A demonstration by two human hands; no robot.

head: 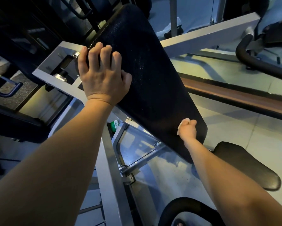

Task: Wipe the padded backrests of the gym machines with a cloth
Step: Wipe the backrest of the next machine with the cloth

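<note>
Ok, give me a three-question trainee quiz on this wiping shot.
1. True or false: the right hand presses the white cloth against the black backrest.
2. Where on the backrest is the white cloth? A) at the top end B) near the lower end, close to the seat pad C) off the pad entirely
3. Short answer: which hand rests on the backrest's upper part without a cloth?

Key: 1 true; 2 B; 3 the left hand.
</note>
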